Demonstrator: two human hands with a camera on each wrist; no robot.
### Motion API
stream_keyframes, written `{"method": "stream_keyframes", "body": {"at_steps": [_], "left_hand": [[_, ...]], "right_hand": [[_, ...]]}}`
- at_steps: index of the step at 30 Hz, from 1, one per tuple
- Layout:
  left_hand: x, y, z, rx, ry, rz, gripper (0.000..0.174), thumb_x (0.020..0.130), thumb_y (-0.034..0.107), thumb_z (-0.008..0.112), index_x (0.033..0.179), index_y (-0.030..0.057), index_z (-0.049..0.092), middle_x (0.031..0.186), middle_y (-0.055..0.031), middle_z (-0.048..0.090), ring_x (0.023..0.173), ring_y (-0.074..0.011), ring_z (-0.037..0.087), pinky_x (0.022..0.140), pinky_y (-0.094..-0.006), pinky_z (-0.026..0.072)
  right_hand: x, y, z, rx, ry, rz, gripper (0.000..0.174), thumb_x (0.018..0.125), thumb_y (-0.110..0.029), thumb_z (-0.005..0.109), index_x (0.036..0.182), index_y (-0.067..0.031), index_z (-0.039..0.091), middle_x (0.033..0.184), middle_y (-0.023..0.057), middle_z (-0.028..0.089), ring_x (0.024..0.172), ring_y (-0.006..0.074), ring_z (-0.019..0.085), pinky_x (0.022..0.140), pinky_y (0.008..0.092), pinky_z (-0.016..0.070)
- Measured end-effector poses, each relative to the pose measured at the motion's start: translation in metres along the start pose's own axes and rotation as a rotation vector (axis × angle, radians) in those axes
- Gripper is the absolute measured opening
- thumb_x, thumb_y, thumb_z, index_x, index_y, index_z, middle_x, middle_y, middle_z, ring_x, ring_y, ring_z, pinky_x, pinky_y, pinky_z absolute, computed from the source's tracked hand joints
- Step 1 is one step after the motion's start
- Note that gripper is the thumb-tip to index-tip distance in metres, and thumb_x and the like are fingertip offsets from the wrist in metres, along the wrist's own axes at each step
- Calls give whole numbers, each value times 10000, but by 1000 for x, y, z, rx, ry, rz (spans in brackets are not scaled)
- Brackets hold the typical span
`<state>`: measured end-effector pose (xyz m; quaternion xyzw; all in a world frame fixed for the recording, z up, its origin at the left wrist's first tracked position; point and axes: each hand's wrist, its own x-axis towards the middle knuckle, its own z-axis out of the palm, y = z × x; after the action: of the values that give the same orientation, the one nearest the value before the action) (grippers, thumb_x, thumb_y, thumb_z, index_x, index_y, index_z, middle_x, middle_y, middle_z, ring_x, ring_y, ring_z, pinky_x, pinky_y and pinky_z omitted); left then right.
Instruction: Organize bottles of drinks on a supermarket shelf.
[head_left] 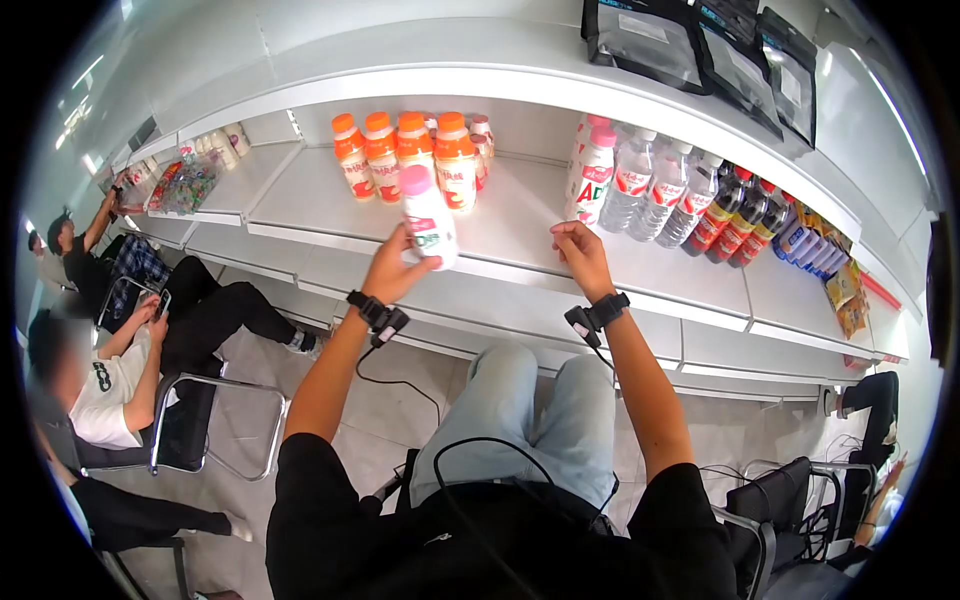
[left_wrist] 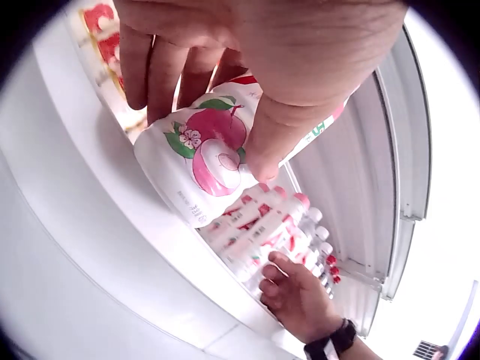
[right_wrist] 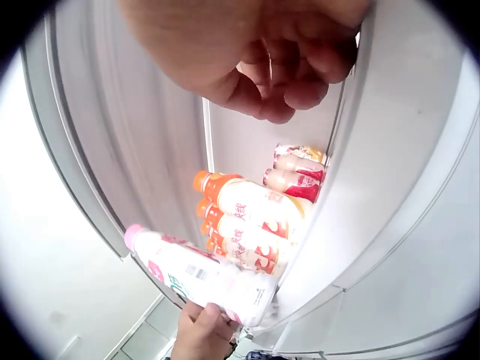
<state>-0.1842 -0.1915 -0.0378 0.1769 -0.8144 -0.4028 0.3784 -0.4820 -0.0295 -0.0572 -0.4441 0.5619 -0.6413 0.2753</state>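
My left hand grips a white drink bottle with a pink cap, held tilted in front of the shelf. In the left wrist view the thumb and fingers wrap round the bottle, whose label shows a pink fruit. Behind it stand several orange-capped bottles in rows. Near the shelf's front edge is my right hand, its fingers loosely curled with nothing in them. Just beyond that hand is a pink-capped bottle like the held one. The right wrist view shows the right hand over the shelf.
Right of the pink caps stand clear bottles, dark red-labelled bottles, blue packs and yellow packets. Black pouches lie on the upper shelf. A seated person and chairs are at left.
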Motion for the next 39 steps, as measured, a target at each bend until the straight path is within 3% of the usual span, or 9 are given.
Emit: {"method": "stream_keyframes", "body": {"at_steps": [7,13,18,24,25,29,33,38,39], "left_hand": [[52,30,108,-37,-197,10,614,801,254,765,1287,20,470,1152,-148,655,1075,-273,656,918,-363,506],[76,22,185,-187,-144,-29,763,761,242,809,1311,11,334,1269,-208,540,1169,-314,591,940,-391,507],[89,-4,190,-574,-267,-47,614,809,152,770,1266,12,384,1299,-164,506,1184,-259,565,1003,-382,462],[88,9,198,-356,-195,18,516,848,125,730,1261,31,434,1228,-132,556,1190,-219,554,996,-359,448],[89,12,199,-301,-168,18,498,845,180,735,1238,36,465,1202,-128,589,1186,-230,563,990,-374,445],[83,19,206,-89,-85,2,552,820,266,753,1244,47,476,1236,-124,595,1180,-256,570,984,-400,440],[77,18,200,-142,-73,53,542,830,212,735,1277,51,474,1322,-144,529,1241,-272,511,981,-398,436],[58,13,134,159,424,364,559,823,57,673,1334,50,448,1398,-165,424,1307,-297,411,1030,-386,389],[59,11,122,150,533,302,583,817,38,667,1348,40,428,1420,-183,396,1308,-310,409,1053,-403,366]], "right_hand": [[-20,-2,-25,-254,95,-59,221,904,-139,617,1101,-40,628,882,9,628,746,87,554,662,244,461],[-31,-6,-53,-355,177,-118,380,830,-155,730,1168,-40,597,958,37,640,755,112,572,676,263,480],[-24,-1,-59,-373,177,-92,450,800,-144,766,1196,-32,584,1035,62,652,784,132,595,700,273,502],[-24,3,-54,-284,274,-160,442,832,-107,715,1236,-11,563,1150,110,651,811,160,625,730,285,523],[-25,0,-52,-299,287,-145,459,843,-93,693,1270,-8,549,1166,117,646,813,171,639,735,297,529],[-28,-7,-50,-309,290,-97,538,858,-135,704,1344,-12,508,1218,123,627,815,171,656,594,276,521],[-30,-3,-51,-325,301,-70,539,862,-155,708,1343,-15,508,1232,106,620,821,145,644,559,267,511],[-30,-5,-53,-289,320,-81,481,864,-133,688,1302,-14,530,1208,94,626,807,136,630,607,260,498],[-30,0,-56,-294,316,-109,469,865,-128,683,1295,-12,533,1204,93,626,809,139,631,630,264,500]]}}
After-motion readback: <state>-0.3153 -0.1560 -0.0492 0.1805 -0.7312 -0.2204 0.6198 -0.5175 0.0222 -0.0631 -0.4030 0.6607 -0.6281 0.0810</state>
